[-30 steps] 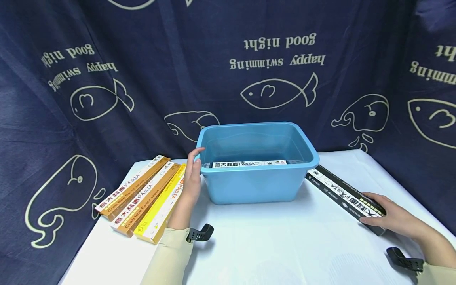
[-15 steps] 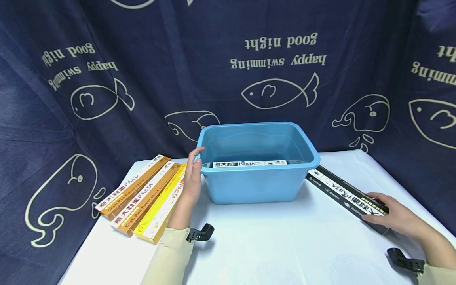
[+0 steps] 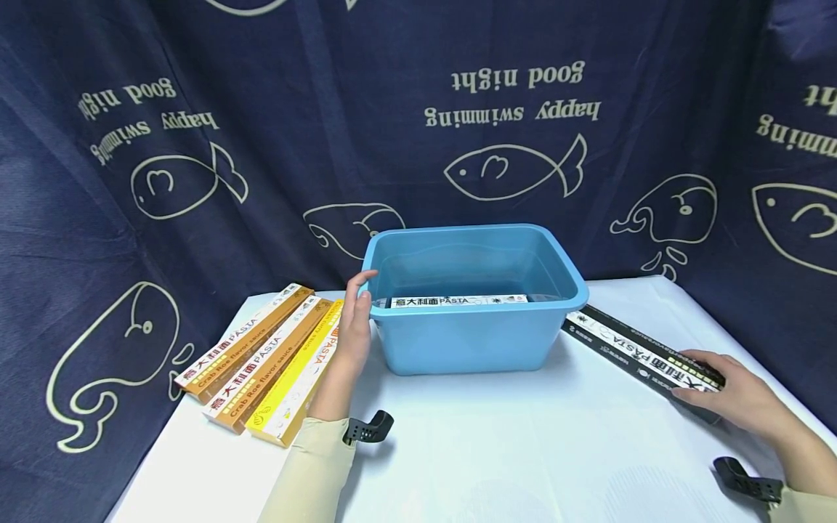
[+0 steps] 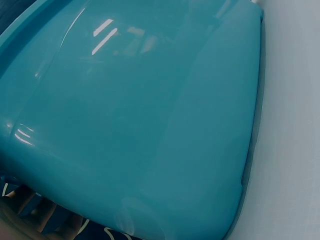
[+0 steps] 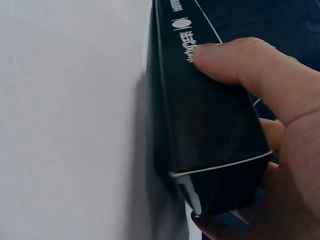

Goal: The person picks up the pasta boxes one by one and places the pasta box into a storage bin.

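Note:
A light-blue plastic tub (image 3: pixel 467 338) stands mid-table, with a white-faced pasta box (image 3: pixel 458 301) visible inside behind its front wall. My left hand (image 3: pixel 354 323) holds the tub's left rim near the front corner, thumb on the near side. In the left wrist view the tub's wall (image 4: pixel 145 115) fills most of the frame, and curled fingers (image 4: pixel 37 215) show at lower left. At the right, my right hand (image 3: pixel 742 396) grips the near end of a black pasta box (image 3: pixel 644 356), thumb on one long side (image 5: pixel 220 62) and fingers around the other.
On the left lie two brown-orange pasta boxes (image 3: pixel 245 341) (image 3: pixel 271 363) and a yellow one (image 3: pixel 297 378), side by side and slanted. A navy curtain (image 3: pixel 366 109) with fish drawings hangs behind the white-covered table (image 3: pixel 490 450).
My right hand and the near end of the black pasta box have shifted slightly to the right. The left hand and the tub stay in place.

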